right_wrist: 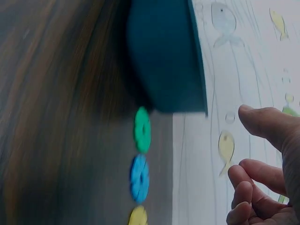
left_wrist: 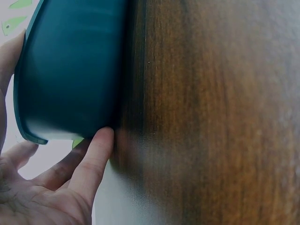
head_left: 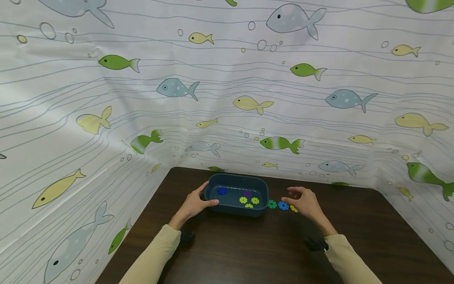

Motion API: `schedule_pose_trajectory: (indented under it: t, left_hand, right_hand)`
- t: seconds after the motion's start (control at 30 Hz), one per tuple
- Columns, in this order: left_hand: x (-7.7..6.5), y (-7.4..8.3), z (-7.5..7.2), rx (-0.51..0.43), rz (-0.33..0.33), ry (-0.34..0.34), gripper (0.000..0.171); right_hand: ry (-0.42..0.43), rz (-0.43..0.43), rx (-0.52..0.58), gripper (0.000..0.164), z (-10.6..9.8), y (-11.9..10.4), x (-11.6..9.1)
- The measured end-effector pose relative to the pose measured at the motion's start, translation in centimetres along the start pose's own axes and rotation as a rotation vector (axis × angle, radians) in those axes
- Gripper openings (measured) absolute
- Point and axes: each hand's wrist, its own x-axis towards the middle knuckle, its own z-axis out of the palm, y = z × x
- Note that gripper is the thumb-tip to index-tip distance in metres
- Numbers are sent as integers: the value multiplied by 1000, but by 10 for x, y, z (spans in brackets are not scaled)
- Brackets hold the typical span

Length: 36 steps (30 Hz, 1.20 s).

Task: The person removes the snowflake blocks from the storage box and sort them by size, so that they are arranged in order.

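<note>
A dark blue plastic bin [head_left: 235,210] sits on the table, with several notched plastic discs inside: a blue disc [head_left: 222,191], a purple disc [head_left: 248,193] and yellow-green ones. My left hand [head_left: 194,202] grips the bin's left end, thumb over the near rim; in the left wrist view its fingertips [left_wrist: 104,137] reach the lower outer wall. Right of the bin, a green disc [right_wrist: 142,130], a blue disc [right_wrist: 139,178] and a yellow disc [right_wrist: 138,216] lie in a row. Above the yellow end of that row hovers my right hand [head_left: 304,202], holding nothing, fingers loosely bent.
The dark wooden table [head_left: 241,248] extends in front of the bin and to both sides. White fish-print sheeting [head_left: 227,134] stands behind the table and along its left and right sides. Black bands [head_left: 315,244] circle both wrists.
</note>
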Motion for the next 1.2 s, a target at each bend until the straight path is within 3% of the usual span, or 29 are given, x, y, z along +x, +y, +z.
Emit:
schedule_pose_trajectory:
  t: [0.47,0.83,1.2]
  left_hand:
    - [-3,1,-2,-19,9,6,104]
    - [-1,0,1,-41,12,12,103]
    - [-3,1,1,-66,0,3,101]
  right_hand:
    - [-70,-115,64,45,50,-58,24]
    - [-146,-194,87,41,89,-87,38]
    - [-209,-189,69,47,119,-109,58]
